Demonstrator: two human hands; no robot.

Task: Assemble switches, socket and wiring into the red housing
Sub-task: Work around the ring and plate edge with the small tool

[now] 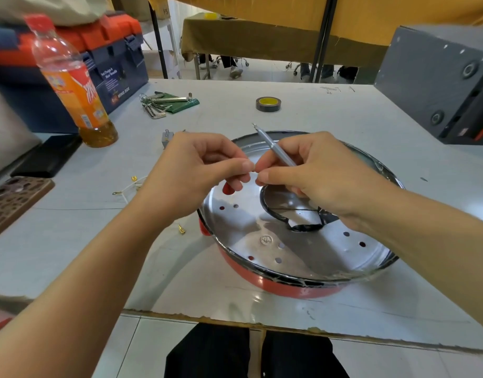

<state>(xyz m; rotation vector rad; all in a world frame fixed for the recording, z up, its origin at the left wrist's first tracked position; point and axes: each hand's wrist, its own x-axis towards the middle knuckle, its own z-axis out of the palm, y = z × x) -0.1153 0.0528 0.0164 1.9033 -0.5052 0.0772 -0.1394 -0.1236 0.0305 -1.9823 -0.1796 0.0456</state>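
Observation:
The round red housing (286,289) lies on the white table with a shiny metal plate (243,227) inside it, pierced by small holes and a large central opening. Above its far-left part my left hand (199,170) and my right hand (314,173) meet fingertip to fingertip, pinching something too small to identify. My right hand also grips a thin silver screwdriver (275,147), its tip pointing up and away. A white wire with a ring terminal (123,190) and loose brass terminals (181,229) lie left of the housing. A small grey switch part (166,137) peeks out behind my left hand.
An orange soda bottle (76,85) stands at the left, before a blue and orange toolbox (109,58). A key bunch (158,103), a tape roll (268,103), a grey box (442,85), a black case (48,156) and a phone (14,200) also lie around. The table edge (207,319) is near me.

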